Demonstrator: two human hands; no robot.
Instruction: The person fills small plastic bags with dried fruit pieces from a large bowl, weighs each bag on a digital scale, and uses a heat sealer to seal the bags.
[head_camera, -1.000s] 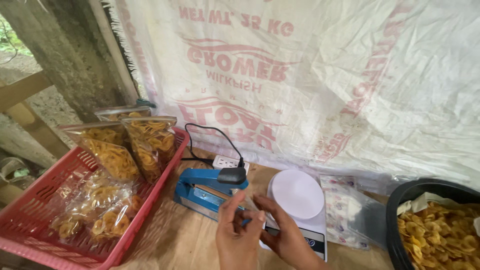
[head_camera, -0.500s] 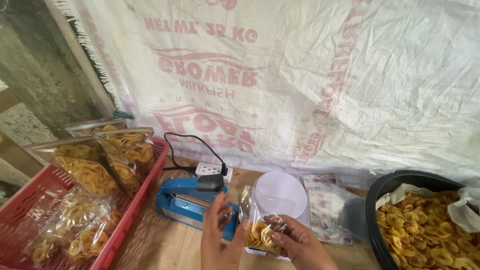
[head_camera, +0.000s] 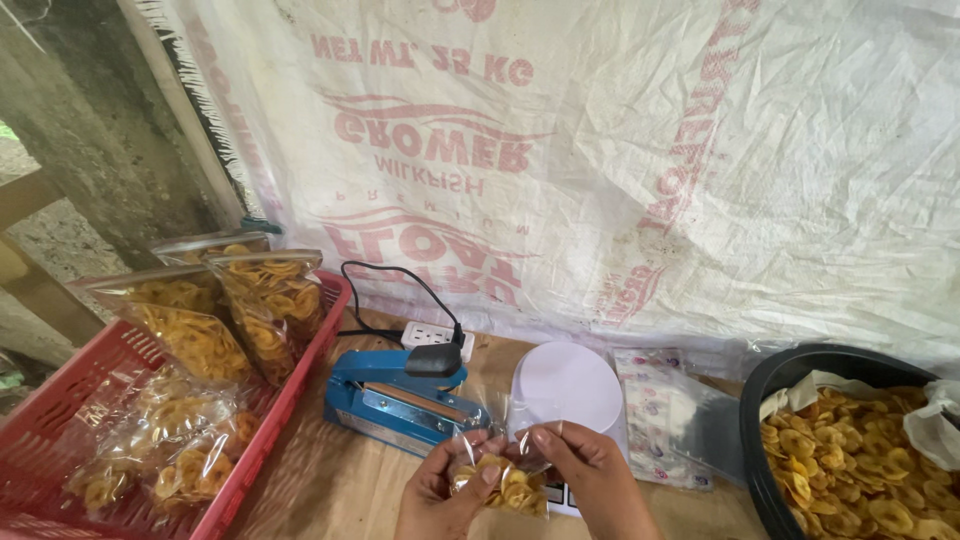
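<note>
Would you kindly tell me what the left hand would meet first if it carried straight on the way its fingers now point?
Probably the blue heat sealer. The left hand, pinching the clear bag of banana chips, points up and away toward it, though depth is hard to judge.

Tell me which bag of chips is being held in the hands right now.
The small clear bag in front of the white scale, pinched between the left hand and right hand. The other bags sit in the red basket.

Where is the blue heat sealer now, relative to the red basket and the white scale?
In the head view, the blue heat sealer lies on the table just left of centre, between the red basket and the white scale.
</note>
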